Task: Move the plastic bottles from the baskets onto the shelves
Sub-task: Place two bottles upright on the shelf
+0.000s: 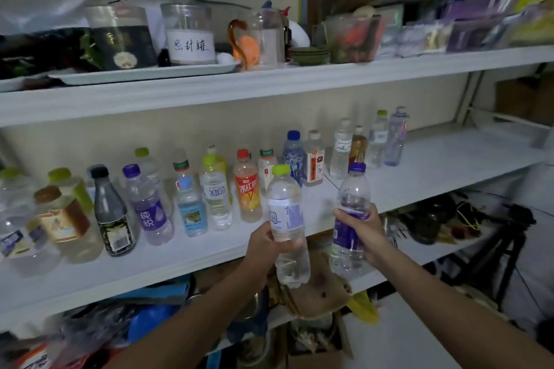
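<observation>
The left hand (265, 241) gripped a clear green-capped bottle (286, 219) around its labelled middle, and the right hand (364, 232) gripped a clear purple-capped bottle (350, 216) the same way. Both bottles were upright, held side by side but apart, in front of the edge of the middle shelf (186, 252). On that shelf stood a row of plastic bottles (215, 189), among them an orange-labelled bottle (247, 187) just behind the left hand's bottle.

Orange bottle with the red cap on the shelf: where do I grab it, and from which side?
Grab the orange bottle around its narrow neck under the red cap, reaching in from the front. It stands upright with other bottles close on both sides, so the top has most room.
</observation>
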Demonstrator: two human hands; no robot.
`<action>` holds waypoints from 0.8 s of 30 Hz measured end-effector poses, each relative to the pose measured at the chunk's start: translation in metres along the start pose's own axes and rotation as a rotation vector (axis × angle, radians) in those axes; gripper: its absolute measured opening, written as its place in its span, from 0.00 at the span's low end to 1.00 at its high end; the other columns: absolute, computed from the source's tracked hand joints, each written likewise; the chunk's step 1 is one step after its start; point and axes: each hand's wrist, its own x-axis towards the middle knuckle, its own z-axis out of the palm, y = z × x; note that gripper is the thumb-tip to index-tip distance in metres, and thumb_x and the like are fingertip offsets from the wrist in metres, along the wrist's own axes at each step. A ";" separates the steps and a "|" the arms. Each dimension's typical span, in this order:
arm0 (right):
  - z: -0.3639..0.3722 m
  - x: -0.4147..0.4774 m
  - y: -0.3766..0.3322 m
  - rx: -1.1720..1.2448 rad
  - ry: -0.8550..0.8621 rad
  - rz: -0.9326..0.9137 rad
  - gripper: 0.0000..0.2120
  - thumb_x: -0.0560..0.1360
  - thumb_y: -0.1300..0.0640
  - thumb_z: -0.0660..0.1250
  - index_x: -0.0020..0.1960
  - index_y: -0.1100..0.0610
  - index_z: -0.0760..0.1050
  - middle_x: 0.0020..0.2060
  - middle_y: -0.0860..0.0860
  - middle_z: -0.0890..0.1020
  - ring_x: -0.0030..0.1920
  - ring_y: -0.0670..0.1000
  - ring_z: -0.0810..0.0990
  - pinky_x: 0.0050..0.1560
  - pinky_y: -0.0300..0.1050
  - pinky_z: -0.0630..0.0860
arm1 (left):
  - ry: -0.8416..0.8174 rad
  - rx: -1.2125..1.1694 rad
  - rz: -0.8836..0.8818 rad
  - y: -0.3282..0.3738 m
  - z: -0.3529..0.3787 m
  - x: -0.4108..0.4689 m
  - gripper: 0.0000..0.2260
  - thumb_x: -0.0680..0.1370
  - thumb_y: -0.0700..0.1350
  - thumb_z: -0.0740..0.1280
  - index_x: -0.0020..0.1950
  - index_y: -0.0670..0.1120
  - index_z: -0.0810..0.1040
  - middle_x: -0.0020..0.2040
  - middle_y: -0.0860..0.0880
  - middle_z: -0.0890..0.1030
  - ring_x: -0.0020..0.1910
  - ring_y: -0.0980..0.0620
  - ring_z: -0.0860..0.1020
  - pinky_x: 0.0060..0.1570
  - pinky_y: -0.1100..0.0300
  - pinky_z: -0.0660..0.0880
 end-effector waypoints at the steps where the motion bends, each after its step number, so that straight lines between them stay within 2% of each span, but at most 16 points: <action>1: -0.001 0.008 -0.002 0.005 0.003 -0.014 0.28 0.65 0.64 0.77 0.60 0.53 0.67 0.53 0.56 0.78 0.50 0.57 0.81 0.46 0.52 0.80 | 0.009 0.010 0.007 0.003 0.006 0.006 0.22 0.64 0.41 0.80 0.56 0.44 0.80 0.50 0.48 0.85 0.50 0.46 0.83 0.53 0.50 0.79; 4: 0.000 0.036 -0.010 0.005 -0.013 -0.054 0.29 0.64 0.65 0.78 0.58 0.51 0.68 0.54 0.56 0.79 0.52 0.58 0.81 0.48 0.53 0.80 | 0.057 0.026 0.039 0.010 0.021 0.030 0.17 0.66 0.39 0.78 0.53 0.44 0.81 0.46 0.49 0.85 0.47 0.49 0.83 0.44 0.58 0.80; 7: 0.004 0.068 -0.021 -0.019 -0.075 -0.091 0.33 0.63 0.64 0.79 0.61 0.52 0.67 0.56 0.55 0.78 0.55 0.57 0.80 0.51 0.53 0.80 | 0.122 0.042 0.050 0.011 0.036 0.062 0.16 0.67 0.39 0.78 0.52 0.46 0.80 0.46 0.50 0.85 0.45 0.53 0.83 0.39 0.63 0.77; 11: 0.015 0.123 -0.036 -0.088 -0.181 -0.145 0.36 0.62 0.66 0.79 0.64 0.52 0.66 0.56 0.52 0.79 0.56 0.54 0.79 0.58 0.56 0.77 | 0.212 0.026 0.067 0.003 0.056 0.117 0.19 0.66 0.38 0.78 0.51 0.52 0.78 0.48 0.54 0.83 0.47 0.55 0.81 0.45 0.60 0.77; 13: 0.020 0.152 -0.039 -0.139 -0.232 -0.159 0.37 0.61 0.68 0.79 0.64 0.53 0.66 0.54 0.50 0.78 0.56 0.53 0.79 0.59 0.55 0.77 | 0.271 0.041 0.080 -0.003 0.064 0.148 0.21 0.64 0.41 0.80 0.54 0.52 0.78 0.50 0.53 0.83 0.50 0.52 0.81 0.51 0.53 0.79; 16: 0.024 0.191 -0.034 -0.230 -0.294 -0.181 0.37 0.61 0.71 0.78 0.63 0.53 0.65 0.53 0.45 0.77 0.54 0.47 0.77 0.56 0.46 0.77 | 0.345 0.040 0.102 -0.009 0.075 0.186 0.25 0.64 0.42 0.80 0.59 0.51 0.77 0.52 0.53 0.82 0.52 0.51 0.80 0.56 0.47 0.77; 18: 0.018 0.215 -0.022 -0.267 -0.322 -0.177 0.37 0.60 0.73 0.78 0.63 0.57 0.66 0.53 0.46 0.76 0.56 0.49 0.77 0.53 0.43 0.78 | 0.399 0.037 0.099 -0.014 0.083 0.204 0.25 0.65 0.42 0.79 0.59 0.52 0.77 0.53 0.53 0.82 0.53 0.51 0.80 0.57 0.45 0.77; 20: 0.007 0.234 -0.010 -0.299 -0.347 -0.168 0.35 0.60 0.71 0.78 0.62 0.58 0.68 0.54 0.50 0.78 0.57 0.51 0.78 0.56 0.48 0.79 | 0.472 0.055 0.107 -0.019 0.089 0.216 0.24 0.65 0.43 0.79 0.58 0.52 0.76 0.54 0.52 0.82 0.54 0.51 0.79 0.58 0.45 0.76; 24: -0.007 0.259 -0.003 -0.399 -0.375 -0.118 0.28 0.63 0.64 0.78 0.59 0.58 0.71 0.49 0.46 0.79 0.51 0.46 0.79 0.60 0.48 0.76 | 0.618 0.124 0.167 -0.029 0.097 0.226 0.25 0.66 0.39 0.79 0.59 0.50 0.74 0.57 0.49 0.79 0.55 0.48 0.77 0.59 0.51 0.74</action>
